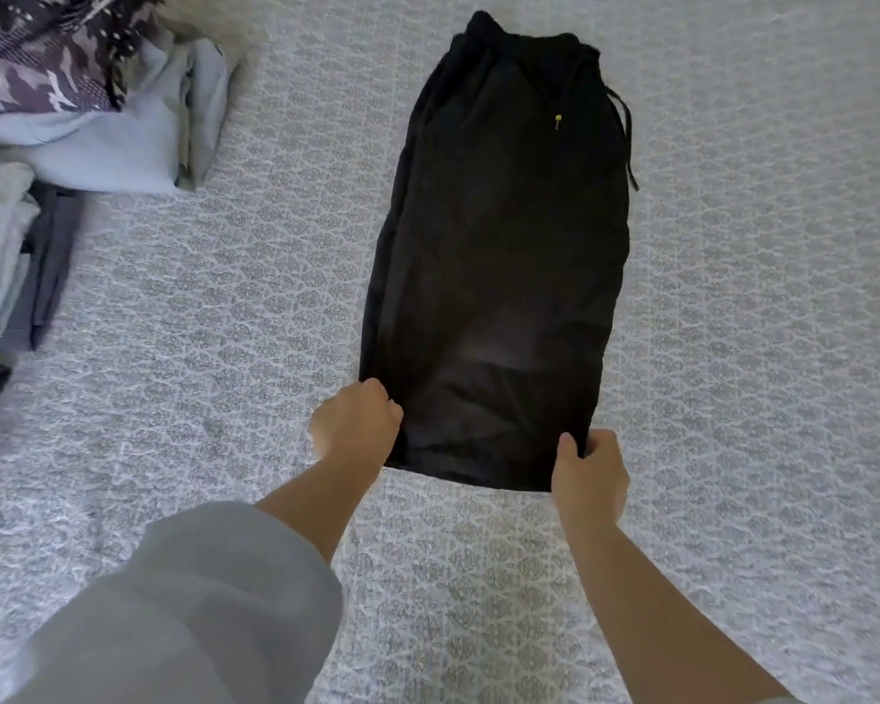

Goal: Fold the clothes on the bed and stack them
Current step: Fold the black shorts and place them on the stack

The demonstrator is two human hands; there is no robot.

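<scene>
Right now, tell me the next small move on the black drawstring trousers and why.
Probably lift the near hem and carry it up to the waistband: the black drawstring trousers lie flat lengthwise, and the left hand and right hand each grip a near corner.

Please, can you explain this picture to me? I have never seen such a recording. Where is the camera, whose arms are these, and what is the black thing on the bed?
There is no machine here. A person wears one camera on the head, so you look forward and down along that person's own two bare arms.

The surface is a bed with a grey and white patterned cover. On it lies a long black cloth garment with a drawstring, laid out flat, its drawstring end far from the person.

The left hand and the right hand each take a grip on one near corner of the black garment, fingers curled round its edge.

At the left edge lie other clothes: a pale blue folded garment with a dark patterned cloth on top, and nearer a pile of white and grey folded clothes.
</scene>
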